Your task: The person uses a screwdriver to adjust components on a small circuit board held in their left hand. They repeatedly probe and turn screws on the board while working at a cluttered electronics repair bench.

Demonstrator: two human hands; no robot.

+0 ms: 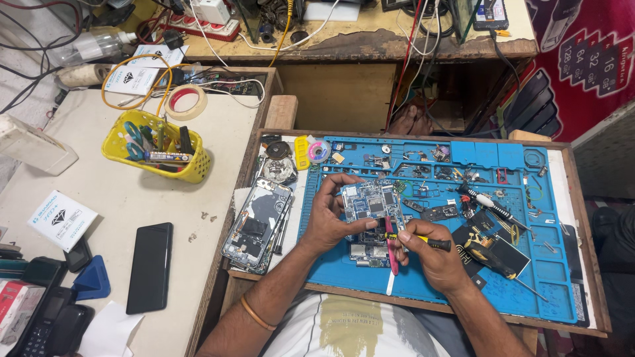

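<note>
Blue circuit board (372,202), flat, chip-studded, pinched at its edges by left hand (329,219) fingers curled close, right hand (430,254) fingers pressed around black-handled screwdriver (423,240), tip at board's lower edge, pink tweezers (392,253) beneath, blue rubbery work mat (555,277) under both, opened phone (256,223) just left.

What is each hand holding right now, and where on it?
Left hand: circuit board, by its edges. Right hand: screwdriver, by its handle.

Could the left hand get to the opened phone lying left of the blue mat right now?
Probably not at once: the left hand is holding the circuit board. The opened phone lies close beside that wrist with nothing over it, so the way looks free once the board is down.
</note>
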